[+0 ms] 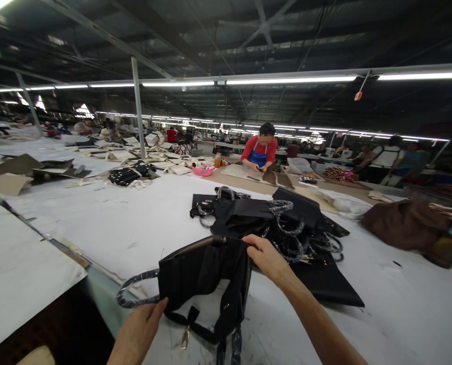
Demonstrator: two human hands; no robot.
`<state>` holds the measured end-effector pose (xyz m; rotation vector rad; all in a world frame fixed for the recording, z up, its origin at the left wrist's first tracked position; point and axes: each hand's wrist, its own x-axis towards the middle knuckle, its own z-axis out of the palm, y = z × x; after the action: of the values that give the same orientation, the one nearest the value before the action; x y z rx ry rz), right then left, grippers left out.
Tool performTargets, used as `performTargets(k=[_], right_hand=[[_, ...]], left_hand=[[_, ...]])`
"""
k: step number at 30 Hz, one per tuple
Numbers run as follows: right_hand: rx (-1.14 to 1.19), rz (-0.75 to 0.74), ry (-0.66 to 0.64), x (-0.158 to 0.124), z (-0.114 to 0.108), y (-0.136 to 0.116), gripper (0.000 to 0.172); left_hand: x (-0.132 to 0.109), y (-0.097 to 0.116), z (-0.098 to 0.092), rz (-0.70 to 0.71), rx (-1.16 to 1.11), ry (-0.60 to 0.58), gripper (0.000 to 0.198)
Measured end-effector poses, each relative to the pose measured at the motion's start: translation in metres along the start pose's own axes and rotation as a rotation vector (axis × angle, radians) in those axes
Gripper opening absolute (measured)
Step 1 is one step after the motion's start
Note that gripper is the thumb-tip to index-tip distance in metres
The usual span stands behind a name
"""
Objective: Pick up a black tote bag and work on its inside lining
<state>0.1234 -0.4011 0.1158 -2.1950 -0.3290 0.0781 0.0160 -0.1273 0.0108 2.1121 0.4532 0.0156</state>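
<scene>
Two bare hands, the left hand [138,329] and the right hand [266,258], one black fabric handbag [206,274] at lower centre, one heap of black handbags [279,228] behind it, one pink plastic basin [203,170] and one brown bundle [406,223] at right.

The left hand [138,329] runs off the bottom edge at the wrist, its fingertips tucked under the black bag [205,276]; whether they grip the fabric cannot be told. The right hand [266,258] curls its fingers over the bag's rim, their tips hidden inside. The bag's lower straps and a handle [228,350] are cut by the bottom edge. Behind, a pile of bags [271,223] overlaps so that single bags cannot be counted. A co-worker [262,149] at the far table has a blurred face. Distant workers are too small to make out.
</scene>
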Motion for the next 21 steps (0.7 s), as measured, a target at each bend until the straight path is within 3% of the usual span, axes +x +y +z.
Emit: performTargets(k=[2,4,7,8,11,15,21], right_hand=[[-0.019,0.005,0.006,0.001,0.002,0.000,0.029],[-0.037,0.014,0.014,0.002,0.004,-0.001,0.027],[-0.066,0.028,0.021,0.003,0.006,-0.003,0.021],[-0.076,0.031,0.022,0.003,0.006,-0.003,0.019],[-0.109,0.041,0.027,0.005,0.007,-0.003,0.011],[-0.154,0.062,0.034,0.010,0.009,0.001,0.008],[-0.229,0.078,0.025,0.018,0.009,0.001,0.020]], left_hand=[[-0.004,0.011,-0.008,-0.026,0.173,0.006,0.043],[-0.009,0.029,-0.005,0.054,0.173,0.045,0.040],[-0.011,0.060,0.016,0.438,0.025,0.247,0.022],[-0.009,0.070,0.025,0.580,0.008,0.306,0.025],[0.002,0.094,0.049,0.817,0.088,0.262,0.044],[0.017,0.114,0.062,0.823,0.220,0.168,0.053],[0.013,0.127,0.058,0.743,0.321,0.022,0.059]])
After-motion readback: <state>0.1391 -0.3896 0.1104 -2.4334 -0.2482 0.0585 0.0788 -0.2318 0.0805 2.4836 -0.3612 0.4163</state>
